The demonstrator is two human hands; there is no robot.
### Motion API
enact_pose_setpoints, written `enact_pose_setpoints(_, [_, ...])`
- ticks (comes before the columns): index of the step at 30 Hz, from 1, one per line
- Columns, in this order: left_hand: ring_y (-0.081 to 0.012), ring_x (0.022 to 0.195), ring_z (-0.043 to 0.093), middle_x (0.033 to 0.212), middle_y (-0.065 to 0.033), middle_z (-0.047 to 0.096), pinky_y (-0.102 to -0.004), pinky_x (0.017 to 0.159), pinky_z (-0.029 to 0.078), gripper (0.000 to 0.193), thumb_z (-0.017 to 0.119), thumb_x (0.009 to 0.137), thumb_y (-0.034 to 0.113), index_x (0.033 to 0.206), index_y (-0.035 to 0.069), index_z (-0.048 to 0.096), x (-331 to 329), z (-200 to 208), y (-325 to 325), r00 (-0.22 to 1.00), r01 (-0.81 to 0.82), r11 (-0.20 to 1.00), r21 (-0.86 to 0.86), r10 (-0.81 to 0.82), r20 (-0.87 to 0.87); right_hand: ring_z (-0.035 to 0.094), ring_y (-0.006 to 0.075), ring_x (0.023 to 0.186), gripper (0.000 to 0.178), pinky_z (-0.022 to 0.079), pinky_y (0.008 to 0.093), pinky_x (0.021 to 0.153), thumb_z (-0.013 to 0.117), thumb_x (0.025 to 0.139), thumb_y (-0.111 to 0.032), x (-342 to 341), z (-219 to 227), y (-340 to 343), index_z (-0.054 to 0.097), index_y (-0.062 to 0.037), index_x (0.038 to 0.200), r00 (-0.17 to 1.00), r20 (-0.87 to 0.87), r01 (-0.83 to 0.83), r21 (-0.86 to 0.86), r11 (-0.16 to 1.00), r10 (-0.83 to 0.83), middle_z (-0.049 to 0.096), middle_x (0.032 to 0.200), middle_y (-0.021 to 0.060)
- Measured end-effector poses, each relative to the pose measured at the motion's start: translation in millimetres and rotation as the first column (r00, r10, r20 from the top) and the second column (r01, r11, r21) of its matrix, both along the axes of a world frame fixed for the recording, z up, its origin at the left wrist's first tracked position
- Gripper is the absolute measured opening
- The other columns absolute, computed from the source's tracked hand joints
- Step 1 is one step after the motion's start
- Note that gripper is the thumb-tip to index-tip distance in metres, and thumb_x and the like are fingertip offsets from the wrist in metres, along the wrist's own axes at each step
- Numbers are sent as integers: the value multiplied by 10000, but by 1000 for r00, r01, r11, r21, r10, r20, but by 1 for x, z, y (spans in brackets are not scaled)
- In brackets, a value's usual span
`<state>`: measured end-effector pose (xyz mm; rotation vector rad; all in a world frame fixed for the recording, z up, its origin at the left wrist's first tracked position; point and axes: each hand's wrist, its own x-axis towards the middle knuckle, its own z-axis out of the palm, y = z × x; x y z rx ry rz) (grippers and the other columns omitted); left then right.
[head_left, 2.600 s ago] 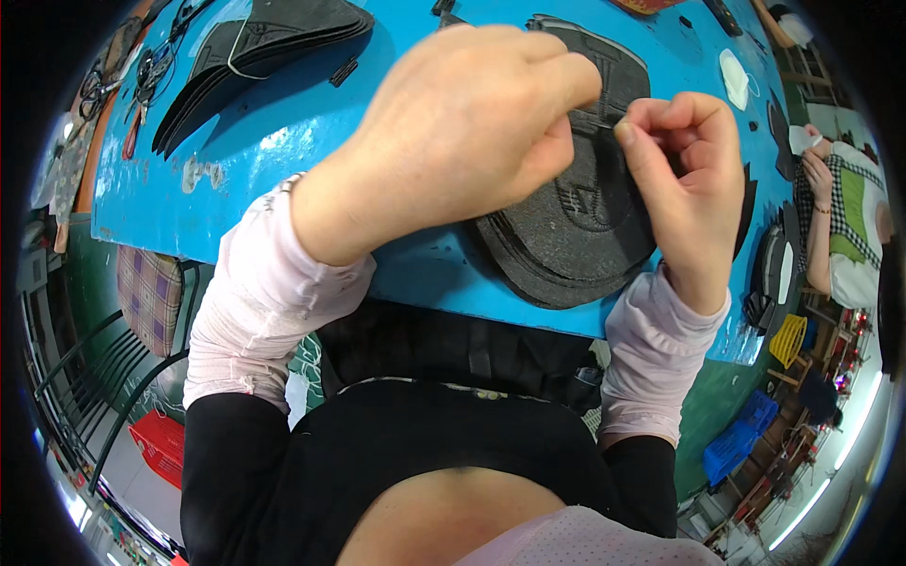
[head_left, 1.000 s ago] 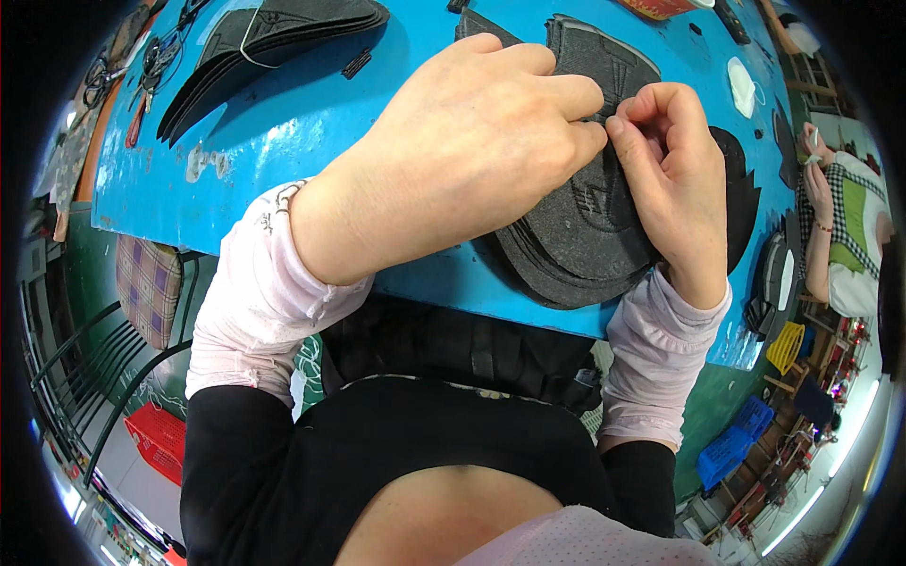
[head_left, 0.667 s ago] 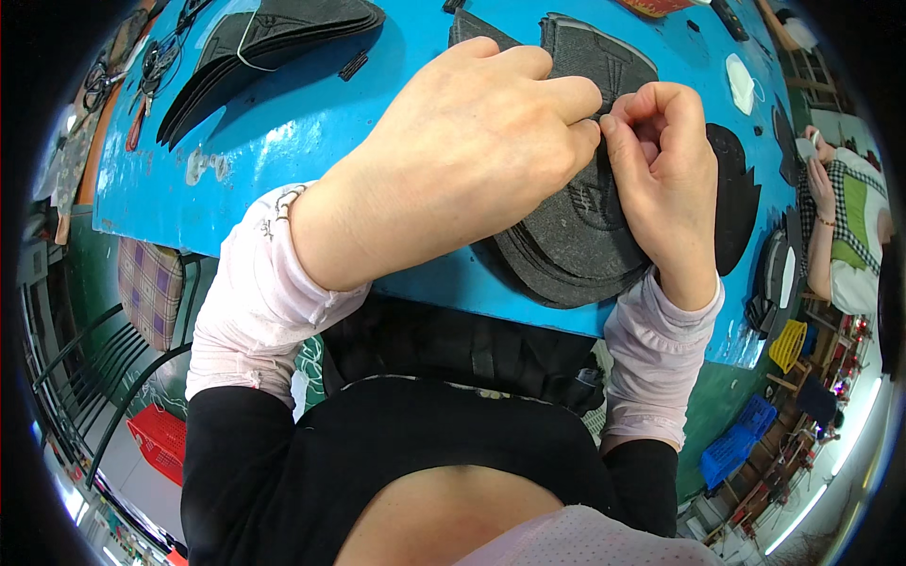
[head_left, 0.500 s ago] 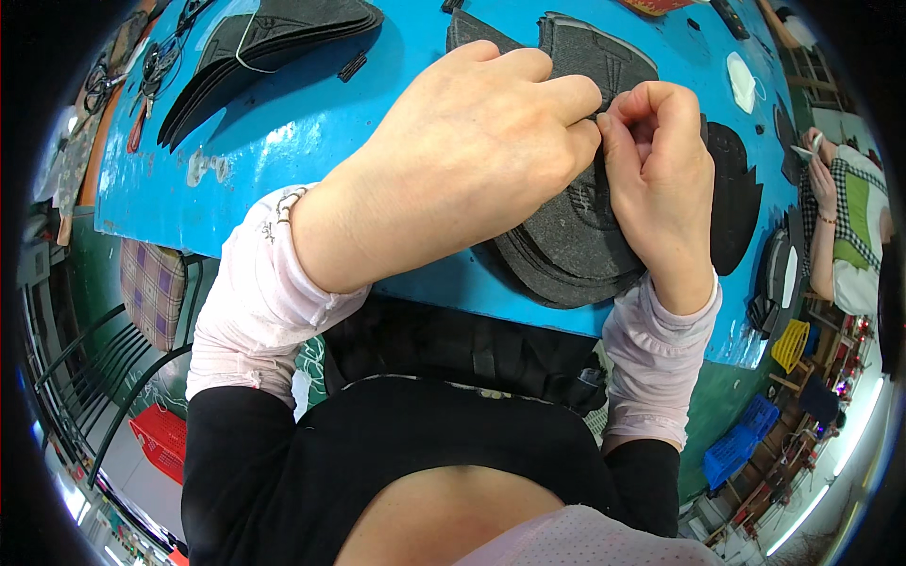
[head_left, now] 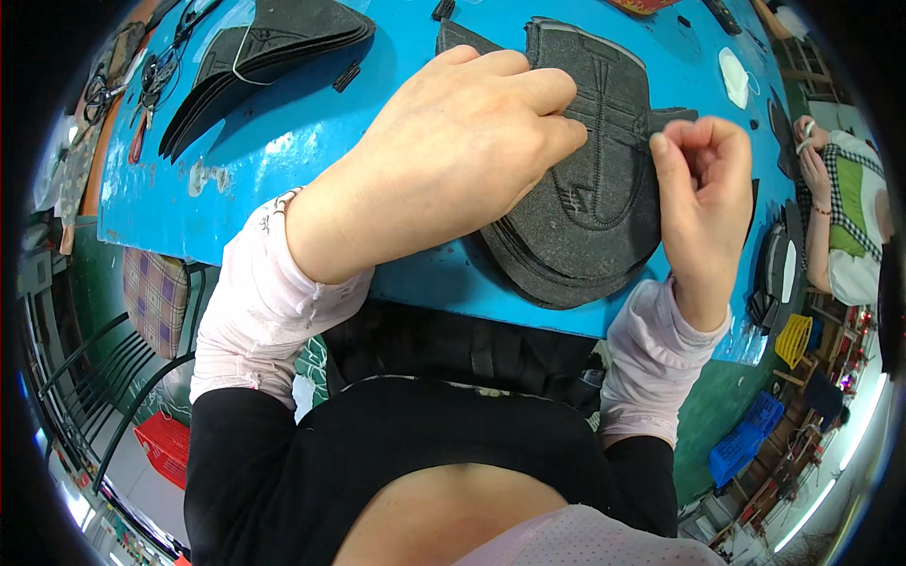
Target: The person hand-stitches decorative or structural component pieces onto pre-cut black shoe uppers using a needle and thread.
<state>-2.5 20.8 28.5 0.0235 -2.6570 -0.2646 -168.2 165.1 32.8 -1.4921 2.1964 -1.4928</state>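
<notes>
A stack of dark grey stitched shoe uppers (head_left: pixel 604 170) lies on the blue table in front of me, rounded ends toward me. My left hand (head_left: pixel 472 141) is closed above the stack's left side, back of the hand up, and hides part of it. Whatever its fingers hold is out of sight. Off the stack's right edge, my right hand (head_left: pixel 703 189) is closed with thumb and curled fingers together. Anything pinched there is too small to make out.
Another bundle of dark uppers (head_left: pixel 274 47), tied with white string, lies far left near scissors (head_left: pixel 99 94). A white mask-like piece (head_left: pixel 734 80) and dark parts (head_left: pixel 776 274) lie at the right. A co-worker (head_left: pixel 840 198) sits beyond. The blue table's (head_left: pixel 283 170) near edge crosses before me.
My hands, close together over the stack before, have moved apart. The right went right and slightly down, the left slightly left. More of the top upper shows between them.
</notes>
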Motion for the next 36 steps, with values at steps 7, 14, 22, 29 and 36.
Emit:
enact_pose_setpoints(7, [-217,794,565,869,-50,580,-341,703,423,281,650,690,9,965,57,675,-5,-8,-5,992,48,991,124,-33,-121,481,40,658,219,407,172,593,662,831,8,1,-20,5,471,-13,938,998,56,23,-101,995,-17,605,840,47])
enact_pose_setpoints(14, [-205,732,559,723,-22,535,-339,650,411,115,688,639,79,743,87,640,-14,-7,4,954,33,993,110,1,-299,469,44,568,217,409,185,523,674,807,10,7,-20,0,488,-30,910,998,-62,5,-77,997,-10,618,761,24])
enact_pose_setpoints(22, [-219,723,549,788,-54,567,-333,648,417,244,644,675,16,915,58,658,-16,-13,6,974,75,991,115,-48,-220,496,69,542,199,420,215,517,675,800,-10,8,-16,-2,504,-27,900,995,-91,41,7,999,-40,592,708,31])
enact_pose_setpoints(29, [-208,794,545,850,-36,567,-335,707,415,307,666,689,61,995,88,664,-11,-2,10,1000,14,999,35,-13,-25,517,95,537,145,425,234,518,677,774,-37,12,-10,-9,545,-58,830,980,-199,42,82,996,-25,593,707,33])
enact_pose_setpoints(36, [-234,798,529,828,-51,536,-360,711,402,366,633,693,65,1059,89,641,-28,5,14,998,43,997,57,-41,-37,613,216,723,212,492,287,627,612,707,41,-13,-3,11,694,-69,869,950,-309,-58,-11,998,52,630,843,76])
